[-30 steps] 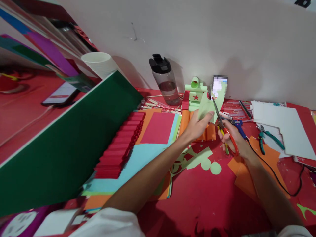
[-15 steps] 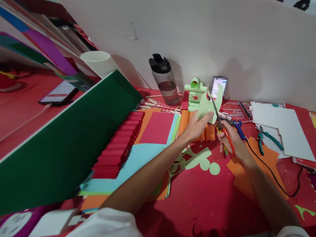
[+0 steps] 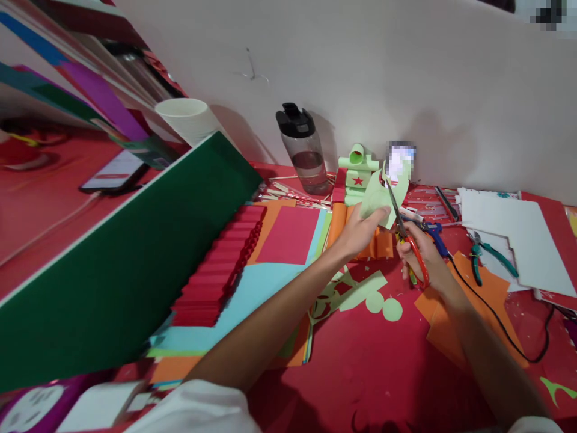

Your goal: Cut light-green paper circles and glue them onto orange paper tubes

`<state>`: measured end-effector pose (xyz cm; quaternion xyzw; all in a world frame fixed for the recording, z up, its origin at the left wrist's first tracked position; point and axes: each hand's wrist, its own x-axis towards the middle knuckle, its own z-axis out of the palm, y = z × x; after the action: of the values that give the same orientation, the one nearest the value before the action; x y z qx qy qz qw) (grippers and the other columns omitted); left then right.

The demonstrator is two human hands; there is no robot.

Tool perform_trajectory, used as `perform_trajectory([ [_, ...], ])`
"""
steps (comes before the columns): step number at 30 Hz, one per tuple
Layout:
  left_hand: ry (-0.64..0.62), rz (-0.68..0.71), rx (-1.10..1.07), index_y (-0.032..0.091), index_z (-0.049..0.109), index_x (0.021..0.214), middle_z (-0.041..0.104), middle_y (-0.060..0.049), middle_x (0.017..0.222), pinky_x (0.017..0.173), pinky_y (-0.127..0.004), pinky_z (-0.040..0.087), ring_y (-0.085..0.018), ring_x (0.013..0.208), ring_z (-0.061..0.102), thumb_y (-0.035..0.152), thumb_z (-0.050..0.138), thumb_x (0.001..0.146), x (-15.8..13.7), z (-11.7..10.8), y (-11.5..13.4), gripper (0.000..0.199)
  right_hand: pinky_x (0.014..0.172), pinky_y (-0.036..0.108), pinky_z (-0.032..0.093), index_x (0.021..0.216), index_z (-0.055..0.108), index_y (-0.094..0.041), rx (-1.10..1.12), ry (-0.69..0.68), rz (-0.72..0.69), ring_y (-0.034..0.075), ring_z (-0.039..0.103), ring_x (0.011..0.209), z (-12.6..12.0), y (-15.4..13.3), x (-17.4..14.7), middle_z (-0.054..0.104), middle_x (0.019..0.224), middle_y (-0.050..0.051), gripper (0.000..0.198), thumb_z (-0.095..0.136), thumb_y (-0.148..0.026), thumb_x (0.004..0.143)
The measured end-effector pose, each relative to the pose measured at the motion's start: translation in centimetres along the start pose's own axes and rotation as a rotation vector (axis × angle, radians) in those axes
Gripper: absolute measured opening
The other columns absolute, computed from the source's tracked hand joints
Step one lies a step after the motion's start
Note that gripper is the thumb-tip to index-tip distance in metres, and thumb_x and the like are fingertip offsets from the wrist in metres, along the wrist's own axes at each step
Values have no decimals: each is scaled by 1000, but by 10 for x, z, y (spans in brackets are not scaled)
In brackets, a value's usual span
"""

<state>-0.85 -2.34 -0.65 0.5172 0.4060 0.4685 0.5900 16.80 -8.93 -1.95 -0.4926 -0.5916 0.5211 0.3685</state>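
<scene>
- The light green paper (image 3: 375,197) is held up above the far part of the red table (image 3: 360,373), right of centre, with the scissors (image 3: 419,258) at its right side.
- The left hand (image 3: 360,233) pinches its lower edge between thumb and fingers.
- The right hand (image 3: 424,249) is wrapped around the scissors' red handles, blades pointing far and left.
- Just beyond and left stands a green paper model (image 3: 357,180) bearing a red star.
- Nearer, two green discs (image 3: 383,305) lie beside paper offcuts.
- To the right are a blue glue gun (image 3: 436,234) and green-handled pliers (image 3: 498,257).
- Far left of the model stands a bottle (image 3: 305,153).
</scene>
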Motion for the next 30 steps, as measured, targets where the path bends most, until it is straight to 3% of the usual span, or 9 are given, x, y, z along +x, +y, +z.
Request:
perform_trajectory([
  [7,-57,44,-2,22,63,76,66,-3,75,79,-37,57,-24,81,64,49,71,82,4,0,-6,29,44,26,52,137,54,-26,-19,-33,-19,10,54,48,-8,-2,0,57,86,-3,67,63,-77,94],
  [17,-132,-51,-101,19,60,76,62,-1,74,73,-32,49,-17,73,57,45,73,79,4,-2,-3,29,37,25,49,126,63,-27,-10,-33,25,8,54,38,-16,-8,1,58,80,-6,45,74,-57,94],
  [25,-214,-98,-189,18,61,72,60,-1,68,69,-32,48,-17,71,56,45,76,74,9,-6,-6,30,36,25,48,126,62,-25,-49,-48,99,11,54,37,-24,-14,0,53,68,-9,49,77,-55,90],
  [30,-200,-142,-231,17,64,79,66,-4,80,71,-32,49,-18,78,60,42,81,71,11,-9,-9,31,32,25,45,123,62,-26,-71,-69,101,13,57,36,-30,-14,-1,55,70,-8,49,78,-58,89],
])
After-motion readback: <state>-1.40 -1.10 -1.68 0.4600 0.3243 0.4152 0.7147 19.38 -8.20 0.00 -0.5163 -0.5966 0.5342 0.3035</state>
